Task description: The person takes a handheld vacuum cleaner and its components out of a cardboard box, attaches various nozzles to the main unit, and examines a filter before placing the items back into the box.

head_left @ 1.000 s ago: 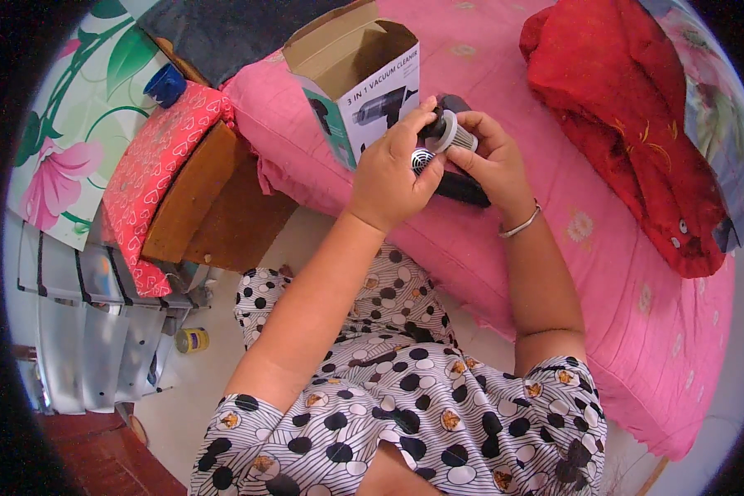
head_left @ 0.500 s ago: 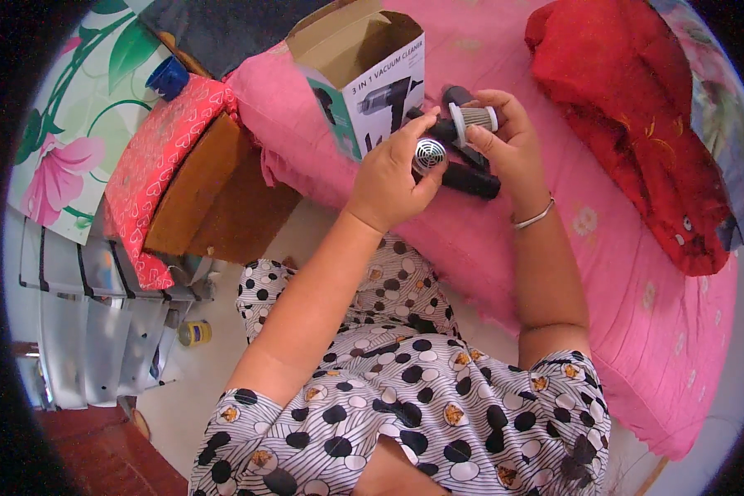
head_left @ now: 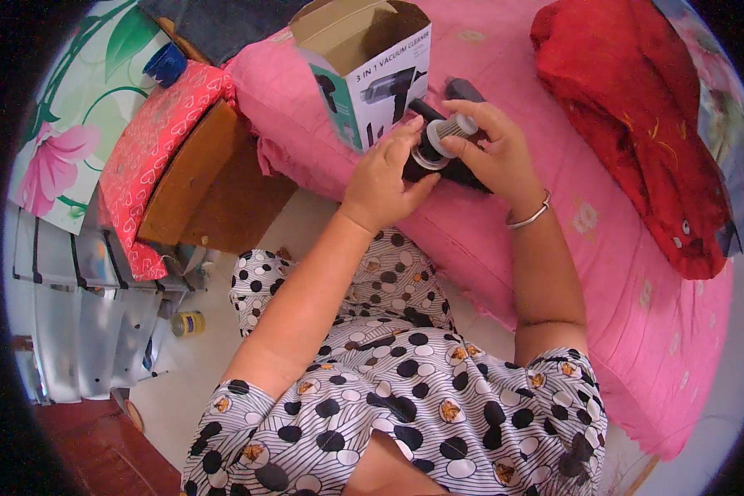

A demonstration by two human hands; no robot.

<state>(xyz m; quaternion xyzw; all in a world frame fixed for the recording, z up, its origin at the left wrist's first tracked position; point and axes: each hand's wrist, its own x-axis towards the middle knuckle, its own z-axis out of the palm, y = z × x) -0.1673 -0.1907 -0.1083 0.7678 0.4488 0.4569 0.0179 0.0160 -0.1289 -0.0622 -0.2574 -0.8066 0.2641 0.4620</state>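
My left hand (head_left: 380, 178) is wrapped around a small black handheld vacuum body (head_left: 418, 168) with a silvery ring at its end. Pinched in the fingers of my right hand (head_left: 504, 157) is a pleated cylindrical filter (head_left: 455, 129) with a pale rim. The filter's rim lies right over the ringed end of the body; whether it sits inside, I cannot tell. Behind my hands a dark grey attachment (head_left: 465, 89) rests on the pink bed cover. Another black part (head_left: 468, 174) lies under my right hand, mostly hidden.
An open cardboard box (head_left: 387, 87) with a vacuum picture stands on the pink bed (head_left: 620, 273), just beyond my hands. Red cloth (head_left: 636, 124) lies at the right. To the left are a wooden stool-like piece (head_left: 223, 182) with a red heart-patterned cover, a blue cup (head_left: 166, 64) and a yellow-labelled jar (head_left: 188, 323).
My right hand has brought the filter left and down onto the vacuum body's end, turning it to a tilt. The body's grille, visible before, is now covered.
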